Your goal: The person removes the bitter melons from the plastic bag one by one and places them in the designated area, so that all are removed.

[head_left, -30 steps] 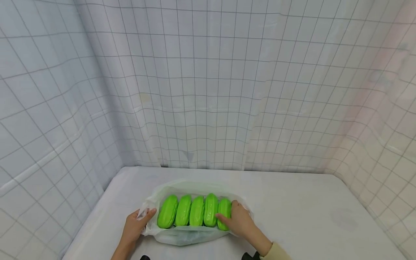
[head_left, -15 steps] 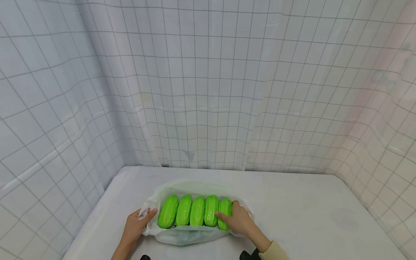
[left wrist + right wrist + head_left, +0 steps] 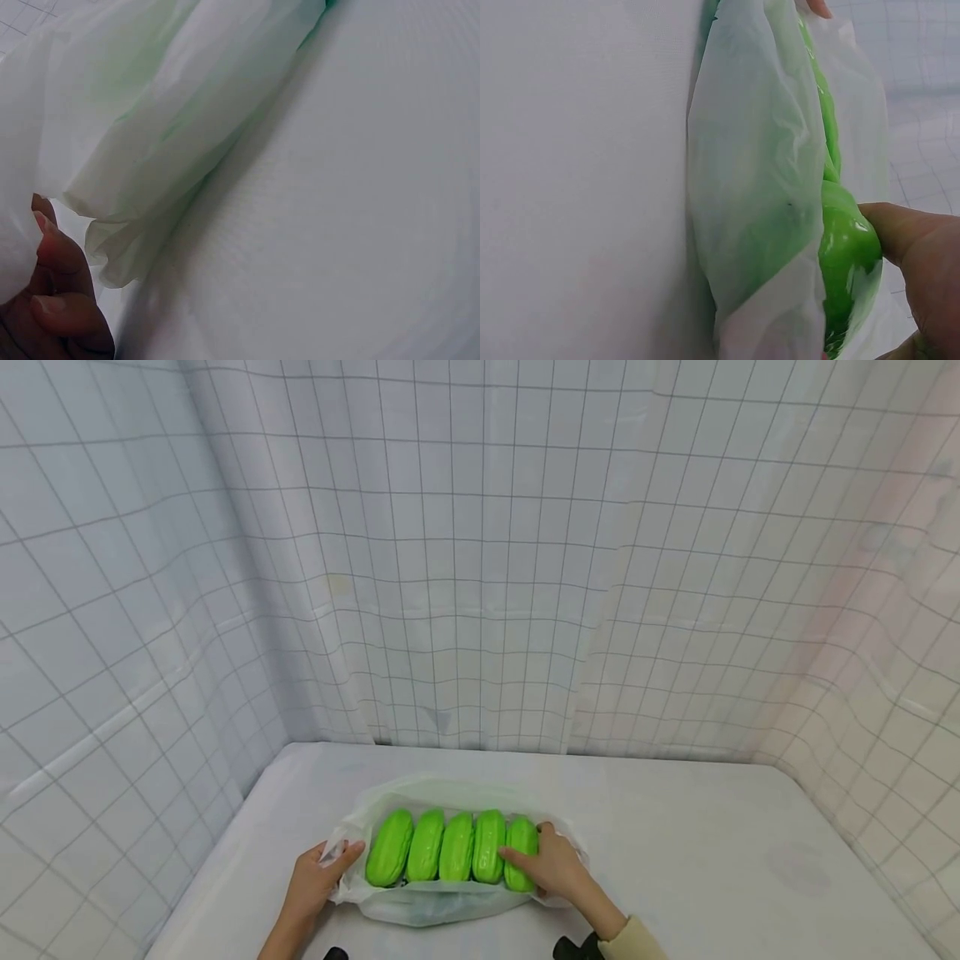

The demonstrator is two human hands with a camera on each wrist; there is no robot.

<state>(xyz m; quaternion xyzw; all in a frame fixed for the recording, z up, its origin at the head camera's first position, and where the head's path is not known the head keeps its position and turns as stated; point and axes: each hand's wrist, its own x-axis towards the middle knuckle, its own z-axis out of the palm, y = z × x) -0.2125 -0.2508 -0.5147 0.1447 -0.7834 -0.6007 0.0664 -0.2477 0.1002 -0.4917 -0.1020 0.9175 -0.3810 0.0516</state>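
Note:
A translucent white plastic bag (image 3: 431,906) lies on the table with its mouth spread wide. Inside it, several glossy bright green oblong packets (image 3: 456,847) stand side by side in a row. My left hand (image 3: 309,878) holds the bag's left edge, and in the left wrist view the thin film (image 3: 202,90) rises past its curled fingers (image 3: 71,315). At the row's other end, my right hand (image 3: 557,867) grips the rightmost green packet (image 3: 847,251), its thumb on the near face. The remaining right fingers are partly hidden behind packet and bag.
A white-covered table (image 3: 697,852) extends to the right of the bag. White curtains with a dark grid (image 3: 480,568) enclose it at the back and both sides. Dark objects (image 3: 576,948) show at the bottom edge near the right sleeve (image 3: 633,941).

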